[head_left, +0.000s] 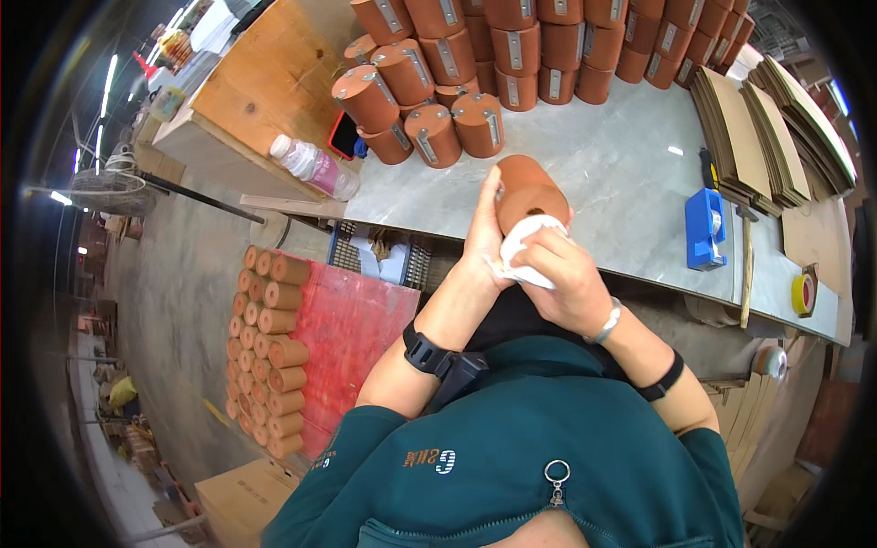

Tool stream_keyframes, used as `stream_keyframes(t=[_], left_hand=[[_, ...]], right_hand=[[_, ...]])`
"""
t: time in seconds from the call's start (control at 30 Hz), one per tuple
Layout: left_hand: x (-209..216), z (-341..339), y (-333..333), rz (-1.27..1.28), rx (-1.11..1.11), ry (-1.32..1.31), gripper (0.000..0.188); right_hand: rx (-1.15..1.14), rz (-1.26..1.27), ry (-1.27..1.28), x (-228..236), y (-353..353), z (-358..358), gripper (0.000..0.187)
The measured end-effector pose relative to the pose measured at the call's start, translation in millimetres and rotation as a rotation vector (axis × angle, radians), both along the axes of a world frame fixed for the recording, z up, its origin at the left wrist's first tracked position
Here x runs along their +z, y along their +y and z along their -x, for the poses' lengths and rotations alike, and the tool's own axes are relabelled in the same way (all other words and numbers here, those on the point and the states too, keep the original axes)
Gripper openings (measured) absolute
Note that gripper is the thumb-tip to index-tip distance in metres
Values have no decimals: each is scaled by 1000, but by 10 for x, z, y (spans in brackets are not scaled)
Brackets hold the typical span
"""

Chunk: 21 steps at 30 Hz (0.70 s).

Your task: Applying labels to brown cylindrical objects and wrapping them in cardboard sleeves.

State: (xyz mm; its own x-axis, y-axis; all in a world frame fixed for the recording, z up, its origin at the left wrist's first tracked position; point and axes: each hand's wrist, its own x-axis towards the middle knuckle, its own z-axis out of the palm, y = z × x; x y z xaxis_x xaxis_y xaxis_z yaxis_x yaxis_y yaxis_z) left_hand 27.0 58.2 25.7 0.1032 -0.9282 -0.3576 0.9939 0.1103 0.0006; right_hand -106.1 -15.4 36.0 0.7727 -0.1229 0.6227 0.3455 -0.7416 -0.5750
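Observation:
My left hand (482, 228) is wrapped round the left side of a reddish-brown clay cylinder (527, 183), which is tilted over the table's near edge. A small dark hole shows in the end turned toward me. In my right hand (574, 281) is a bunched white cloth (525, 239), pressed against the cylinder's near end; part of the cloth hangs beside my left wrist. Beyond my hands, similar cylinders (432, 135) with metal strips on their sides stand stacked on the grey tabletop (603, 151).
Left of the stacks lies a plastic bottle (315, 168) beside a wooden box (265, 91). To the right are a blue tape dispenser (704, 230), a hammer (746, 265), a yellow tape roll (803, 294) and cardboard sheets (735, 137). More cylinders (283, 324) line a red board (343, 342) at lower left.

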Motion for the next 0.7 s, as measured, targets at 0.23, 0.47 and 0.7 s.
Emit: stream_keyframes(t=[0.23,0.47,0.7], left_hand=[[43,15,86,152,-15,-545,84],[64,75,-55,141,-78,-657,90],[-106,51,-92,170,-52,-515,96]], right_hand=[[-452,52,196,-374,-794,707,25],[-952,343,307,-365,-952,717,40],[-497,-26,118,130,-410,419,50]])
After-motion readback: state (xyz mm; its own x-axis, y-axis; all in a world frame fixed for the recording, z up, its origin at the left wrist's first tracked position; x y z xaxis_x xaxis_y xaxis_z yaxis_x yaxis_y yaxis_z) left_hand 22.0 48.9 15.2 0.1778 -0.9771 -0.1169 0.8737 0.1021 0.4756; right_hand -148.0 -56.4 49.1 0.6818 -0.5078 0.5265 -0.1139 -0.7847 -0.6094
